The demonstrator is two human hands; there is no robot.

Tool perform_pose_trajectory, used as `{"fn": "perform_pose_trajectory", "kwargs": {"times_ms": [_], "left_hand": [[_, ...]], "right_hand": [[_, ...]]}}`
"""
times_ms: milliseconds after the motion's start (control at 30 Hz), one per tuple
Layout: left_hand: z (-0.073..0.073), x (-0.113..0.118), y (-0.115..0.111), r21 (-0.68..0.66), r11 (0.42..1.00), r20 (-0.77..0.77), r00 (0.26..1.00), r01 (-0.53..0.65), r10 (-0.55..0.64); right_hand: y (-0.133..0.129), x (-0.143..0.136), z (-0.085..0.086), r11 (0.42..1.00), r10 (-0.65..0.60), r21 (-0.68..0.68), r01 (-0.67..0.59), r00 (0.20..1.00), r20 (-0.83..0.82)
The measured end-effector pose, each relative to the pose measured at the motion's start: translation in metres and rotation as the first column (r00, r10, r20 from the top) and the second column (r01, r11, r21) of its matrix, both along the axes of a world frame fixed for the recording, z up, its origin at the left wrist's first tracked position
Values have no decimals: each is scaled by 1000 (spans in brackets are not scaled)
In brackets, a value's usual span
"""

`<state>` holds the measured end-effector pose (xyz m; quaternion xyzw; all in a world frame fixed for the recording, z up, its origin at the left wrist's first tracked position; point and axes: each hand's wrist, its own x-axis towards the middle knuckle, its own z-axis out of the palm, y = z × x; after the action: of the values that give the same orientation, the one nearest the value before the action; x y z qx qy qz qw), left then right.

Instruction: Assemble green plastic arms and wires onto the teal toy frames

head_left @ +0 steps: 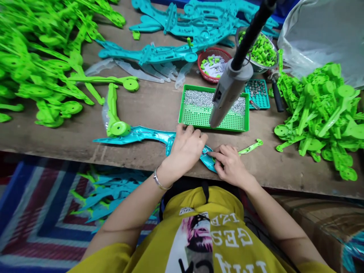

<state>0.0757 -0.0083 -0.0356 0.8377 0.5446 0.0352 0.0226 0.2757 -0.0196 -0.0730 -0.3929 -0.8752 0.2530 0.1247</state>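
A long blue plastic part (142,134) lies along the near side of the table, its right end under my hands. My left hand (186,146) is closed over its middle, knuckles up, with a bracelet on the wrist. With thumb and fingers, my right hand (230,163) grips the right end, its index finger at a round hub (204,151). The fingertips of my left hand are partly hidden. A green plastic arm piece (116,121) stands across the left portion of the blue part, beside a translucent piece. Past my right hand lies a small green lever (250,147).
An electric screwdriver (230,89) hangs over a green tray (213,123) of screws. Behind are a red basket (201,70), a metal bowl (275,64) and a teal tray (264,104). Green parts pile up left (51,72) and right (327,117); blue parts (182,22) lie at the back.
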Motion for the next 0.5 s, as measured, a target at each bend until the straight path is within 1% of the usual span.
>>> {"fn": "perform_pose_trajectory", "kwargs": {"times_ms": [100, 167, 333, 500], "left_hand": [[-1, -4, 2, -15, 997, -23, 996, 82, -82], [-2, -5, 5, -48, 994, -35, 994, 97, -99], [-2, -3, 11, -148, 988, -8, 999, 47, -49], [-4, -5, 18, -286, 958, 75, 997, 34, -13]], "right_hand": [[0, 0, 0, 1000, 8, 13, -8, 1000, -11], [0, 0, 0, 1000, 8, 21, -8, 1000, -17], [0, -1, -1, 1000, 2, 30, -1, 1000, -29], [0, 0, -4, 999, 9, 37, -7, 998, -66]]}}
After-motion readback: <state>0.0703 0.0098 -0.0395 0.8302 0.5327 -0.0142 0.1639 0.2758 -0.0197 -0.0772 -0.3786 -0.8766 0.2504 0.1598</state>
